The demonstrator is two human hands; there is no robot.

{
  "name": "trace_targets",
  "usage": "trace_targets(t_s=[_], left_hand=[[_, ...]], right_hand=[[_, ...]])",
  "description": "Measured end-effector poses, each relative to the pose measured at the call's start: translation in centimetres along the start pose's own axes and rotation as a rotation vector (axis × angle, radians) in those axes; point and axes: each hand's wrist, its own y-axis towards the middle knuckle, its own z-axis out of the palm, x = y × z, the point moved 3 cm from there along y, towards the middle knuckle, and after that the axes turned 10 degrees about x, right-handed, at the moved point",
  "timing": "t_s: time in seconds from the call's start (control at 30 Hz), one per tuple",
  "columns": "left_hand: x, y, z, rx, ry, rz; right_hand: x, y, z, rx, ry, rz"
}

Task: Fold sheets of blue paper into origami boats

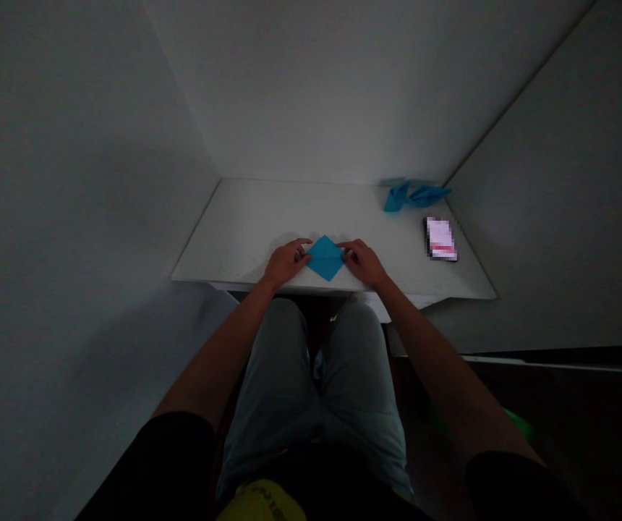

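A blue sheet of origami paper (pixel 326 258) lies near the front edge of the white table, turned as a diamond with a crease running across its middle. My left hand (pixel 288 260) pinches its left corner between thumb and fingers. At the opposite corner, my right hand (pixel 363 261) grips the paper in the same way. Two folded blue paper figures, an upright one (pixel 396 197) and a longer one (pixel 429 195), rest side by side at the table's back right.
A phone (pixel 442 239) with a lit, blurred screen lies on the right part of the white table (pixel 267 206). Walls close in the table at the back, left and right. My legs (pixel 316 383) are below its front edge.
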Motion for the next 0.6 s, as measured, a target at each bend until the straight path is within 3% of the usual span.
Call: trace_targets(t_s=[0.23, 0.47, 0.6], left_hand=[[-0.7, -0.1, -0.2, 0.024, 0.190, 0.071], [-0.2, -0.1, 0.2, 0.071, 0.092, 0.057], [-0.4, -0.2, 0.3, 0.074, 0.150, 0.115]], right_hand=[[0.7, 0.0, 0.0, 0.054, -0.188, -0.115], [0.0, -0.2, 0.0, 0.013, -0.045, -0.034], [-0.2, 0.0, 0.1, 0.043, -0.060, -0.087]])
